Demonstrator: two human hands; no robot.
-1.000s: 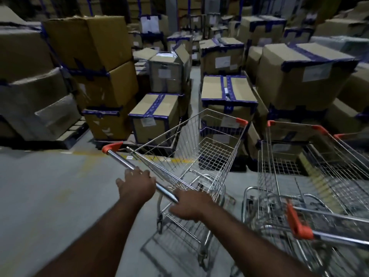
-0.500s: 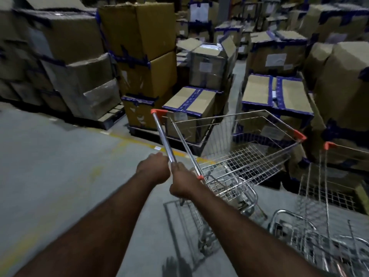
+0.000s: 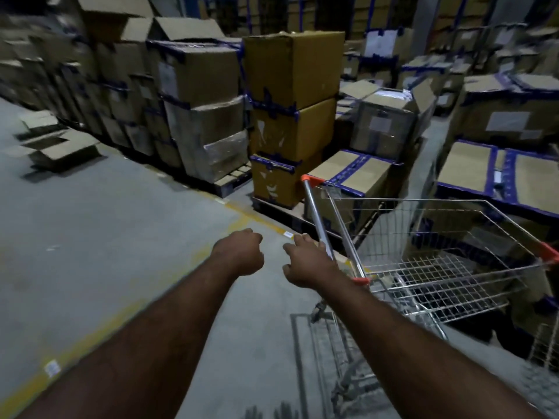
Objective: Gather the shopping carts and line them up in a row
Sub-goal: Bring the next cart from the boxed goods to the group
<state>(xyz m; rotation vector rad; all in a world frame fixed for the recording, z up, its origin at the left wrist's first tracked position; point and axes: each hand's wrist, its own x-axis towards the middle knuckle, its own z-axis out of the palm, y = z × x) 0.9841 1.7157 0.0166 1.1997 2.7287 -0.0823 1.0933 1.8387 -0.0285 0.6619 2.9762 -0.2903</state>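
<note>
Where the shopping cart [image 3: 438, 267] stands: on the grey floor [image 3: 90, 237] at the right of the view, ahead of the person's right arm, with its wire basket pointing right and close beside the stacked goods.
Handle [image 3: 316, 213]: a metal bar with an orange cap at each end, running away from the viewer; its far end lies just in front of a low taped box [image 3: 351, 173].
Right hand [image 3: 308, 263]: fingers wrapped around the near half of the handle, a little ahead of the near orange cap, arm stretched forward.
Left hand [image 3: 239, 254]: off the cart, apart from the handle on its left side, fingers curled into a fist that holds nothing.
Basket corner [image 3: 549, 252]: orange bumper on the rim at the far right.
Cart shadow [image 3: 302, 358]: a grid-like outline on the floor beside the right forearm.
Yellow line [image 3: 251, 220]: a worn painted stripe crossing the floor from lower left toward the goods, passing beneath the left forearm.
Stack of 3 boxes [image 3: 290, 116]: yellow-brown cartons bound with dark blue tape, standing just left of the handle's far end.
Pallet [image 3: 230, 179]: wooden, under the wrapped cartons left of that stack.
Loose cartons [image 3: 57, 149]: 2 open boxes on the floor at far left, well apart from the cart.
</note>
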